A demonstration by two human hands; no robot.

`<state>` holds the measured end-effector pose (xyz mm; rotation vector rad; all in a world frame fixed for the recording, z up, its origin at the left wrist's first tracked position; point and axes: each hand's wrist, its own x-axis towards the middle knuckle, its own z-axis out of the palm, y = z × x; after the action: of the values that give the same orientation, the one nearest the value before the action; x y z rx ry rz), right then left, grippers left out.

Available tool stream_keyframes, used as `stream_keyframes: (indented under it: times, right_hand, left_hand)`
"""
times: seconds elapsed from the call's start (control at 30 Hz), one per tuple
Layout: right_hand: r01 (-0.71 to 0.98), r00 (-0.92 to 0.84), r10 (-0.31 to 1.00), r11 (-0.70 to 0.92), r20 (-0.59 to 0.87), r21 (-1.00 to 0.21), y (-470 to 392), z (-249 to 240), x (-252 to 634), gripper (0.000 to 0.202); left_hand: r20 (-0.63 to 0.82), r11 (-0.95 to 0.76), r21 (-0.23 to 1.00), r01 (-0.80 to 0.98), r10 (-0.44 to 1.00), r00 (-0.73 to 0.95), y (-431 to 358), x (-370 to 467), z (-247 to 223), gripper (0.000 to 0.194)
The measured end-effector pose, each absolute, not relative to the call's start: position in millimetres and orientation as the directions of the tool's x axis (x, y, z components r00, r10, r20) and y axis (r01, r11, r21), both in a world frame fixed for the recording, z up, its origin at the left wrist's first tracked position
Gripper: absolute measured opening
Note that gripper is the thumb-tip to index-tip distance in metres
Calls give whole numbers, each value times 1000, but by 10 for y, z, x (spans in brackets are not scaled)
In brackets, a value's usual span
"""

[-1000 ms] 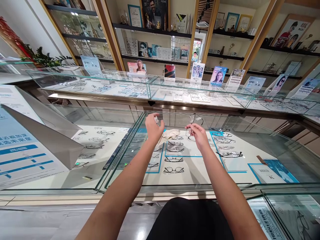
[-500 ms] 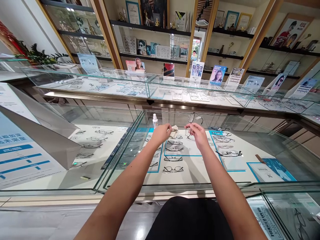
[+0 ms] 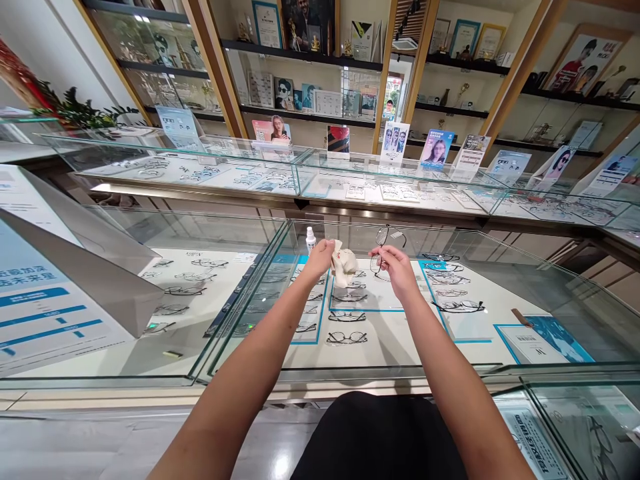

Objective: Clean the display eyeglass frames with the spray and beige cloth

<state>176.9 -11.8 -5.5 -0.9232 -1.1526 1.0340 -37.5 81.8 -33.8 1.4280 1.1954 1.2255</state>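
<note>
Above the glass display case, my left hand [image 3: 320, 260] is closed on a crumpled cream cloth [image 3: 345, 265] that hangs from its fingertips. My right hand [image 3: 395, 264] pinches a pair of thin-framed eyeglasses [image 3: 384, 235], held upright with one lens above the fingers and part of the frame below them. A small pale tag shows on the upper lens side. Cloth and glasses are apart. Just behind my left hand stands a white bottle [image 3: 311, 239], its lower part partly hidden by the hand.
Rows of eyeglasses [image 3: 347, 338] lie inside the glass case [image 3: 360, 371] under my arms. A large folded cardboard sign [image 3: 100, 280] stands at the left. Another glass counter [image 3: 300, 202] with upright cards runs across behind, with shelves beyond.
My left hand has shifted slightly left and turned, and the cloth now hangs more spread out and in fuller view. My right hand and the eyeglasses have stayed in place.
</note>
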Motion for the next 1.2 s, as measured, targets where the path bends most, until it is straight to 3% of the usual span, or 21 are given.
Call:
stream_keyframes:
  times: [0.17,0.27,0.37,0.7,0.93,1.03,1.2]
  right_hand:
    - [-130,30,955,295,294,-947,-122,-71,1764,20]
    - [-105,-46,958,278,284,-955,-143,-69,1748,19]
    - [-57,-99,957,268,273,-962,-171,-49,1719,21]
    - [-38,-161,952,259,262,-965,-201,1,1693,26]
    - [-54,-107,955,271,275,-961,-165,-45,1733,24]
    - [-100,-94,948,295,304,-950,-159,-43,1735,23]
    - [-219,-50,950,290,308,-932,-173,-20,1751,23]
  left_hand:
    - [46,12,979,-206,961,271,768,-319,-206,33]
    - [41,124,884,-451,940,340,708,-300,-135,22]
    - [45,177,813,-555,931,363,656,-279,-92,17]
    - [99,165,817,-553,904,416,581,-309,-8,34]
    - [122,167,838,-519,870,478,557,-343,12,87]
    - [89,208,846,-490,853,515,545,-316,10,88]
    - [69,247,859,-448,812,579,529,-257,-49,74]
